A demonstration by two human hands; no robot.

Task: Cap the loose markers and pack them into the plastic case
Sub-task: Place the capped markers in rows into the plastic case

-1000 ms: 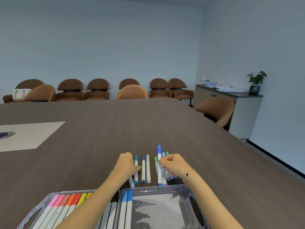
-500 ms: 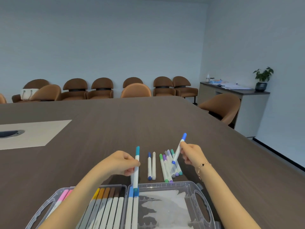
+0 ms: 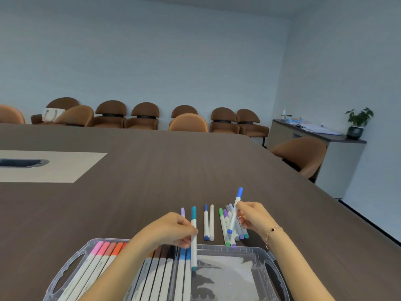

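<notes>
A clear plastic case [image 3: 280, 276] lies open at the table's near edge, with several capped markers in a row on its left side. My left hand [image 3: 171, 230] pinches a teal-capped marker [image 3: 193, 237] over the case, its lower end just above the case floor; a lilac-capped marker [image 3: 182, 212] pokes up behind the fingers. My right hand [image 3: 252, 216] holds a blue-capped marker [image 3: 235, 208] tilted above a loose pile of markers [image 3: 227, 232]. A dark-blue marker and a white one [image 3: 208, 222] lie side by side between my hands.
The dark wooden table [image 3: 152, 181] stretches far ahead, with a pale inset panel [image 3: 54, 166] at left. Brown chairs [image 3: 143, 116] line the back wall. A sideboard with a potted plant [image 3: 358, 122] stands at right.
My left hand has brought the teal marker nearer, down over the case. My right hand has lifted the blue marker off the pile and holds it tilted. The camera has tilted slightly.
</notes>
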